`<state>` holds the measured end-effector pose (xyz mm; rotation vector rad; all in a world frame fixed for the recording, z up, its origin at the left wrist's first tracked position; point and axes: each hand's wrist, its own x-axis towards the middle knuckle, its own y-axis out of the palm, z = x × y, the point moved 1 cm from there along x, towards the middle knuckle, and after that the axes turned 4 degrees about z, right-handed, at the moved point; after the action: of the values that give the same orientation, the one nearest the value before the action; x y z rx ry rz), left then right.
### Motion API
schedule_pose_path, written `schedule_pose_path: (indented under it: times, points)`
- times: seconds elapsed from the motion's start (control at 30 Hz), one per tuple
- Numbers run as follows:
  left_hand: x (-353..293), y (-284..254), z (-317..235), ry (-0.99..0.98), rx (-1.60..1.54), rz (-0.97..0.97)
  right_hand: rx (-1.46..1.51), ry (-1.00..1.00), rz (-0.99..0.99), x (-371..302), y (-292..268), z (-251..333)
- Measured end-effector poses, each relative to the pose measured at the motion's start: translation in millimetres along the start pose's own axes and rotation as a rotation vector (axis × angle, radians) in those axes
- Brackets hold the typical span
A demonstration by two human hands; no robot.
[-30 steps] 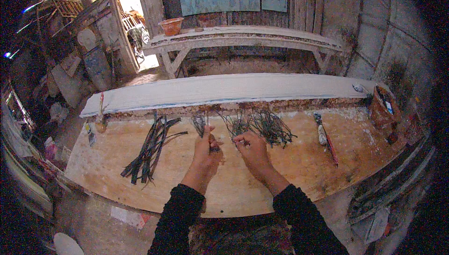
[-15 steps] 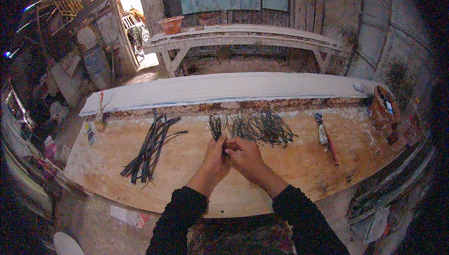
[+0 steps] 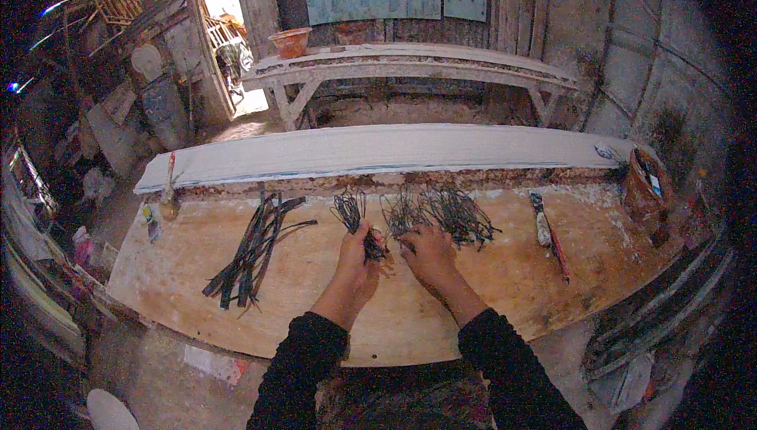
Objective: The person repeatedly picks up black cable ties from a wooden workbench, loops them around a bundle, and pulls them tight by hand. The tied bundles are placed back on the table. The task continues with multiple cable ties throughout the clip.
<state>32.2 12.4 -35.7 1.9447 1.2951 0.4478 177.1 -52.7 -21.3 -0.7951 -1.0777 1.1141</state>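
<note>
My left hand [image 3: 357, 263] is closed round a bundle of thin dark looped strands [image 3: 348, 207]. Loops stick out above the fist, and a tangle of ends shows at its right side. Just to the right, my right hand [image 3: 431, 260] has its fingers curled down at the near left edge of a loose pile of similar dark strands [image 3: 464, 215]; what its fingertips pinch, if anything, is hidden. Flat black strips [image 3: 251, 253] lie in a crossed heap on the wooden board [image 3: 307, 327], left of my left hand.
Right on the board lie a red-handled tool [image 3: 558, 250] and a whitish brush-like piece [image 3: 542, 227]. A clay pot [image 3: 648, 186] stands at the right end. Behind the board runs a long white-topped ledge [image 3: 378, 148]; farther back, a bench [image 3: 426, 63] carries an orange pot [image 3: 290, 42].
My hands were together on the bundle and have parted. The left moved slightly left with the bundle, whose loops now fan out; the right moved right to the pile.
</note>
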Motion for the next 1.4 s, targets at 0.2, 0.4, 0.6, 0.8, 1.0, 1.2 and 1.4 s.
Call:
schedule_pose_path:
  times: [0.2, 0.4, 0.6, 0.8, 1.0, 1.2, 1.4]
  points:
    - [1, 1, 2, 0.022, -0.017, 0.014, 0.132, -0.055, -0.154, 8, 4, -13]
    - [1, -1, 1, 0.016, -0.012, -0.002, 0.492, -0.01, -0.302, 7, -26, -2]
    - [4, -3, 6, -0.067, -0.019, 0.037, 0.64, 0.005, -0.36, 9, -29, -10]
    - [-5, 6, 4, -0.075, -0.094, 0.069, 0.819, 0.026, -0.257, 2, -34, 6]
    - [-27, 33, 4, -0.034, -0.137, 0.128, 0.92, -0.006, -0.004, -11, -38, 34]
    - [-21, 27, -1, -0.131, 0.022, 0.049, 0.727, -0.167, -0.078, -14, -44, 41]
    - [-24, 23, 2, -0.24, 0.036, 0.109, 0.935, 0.137, -0.085, 2, -24, 12]
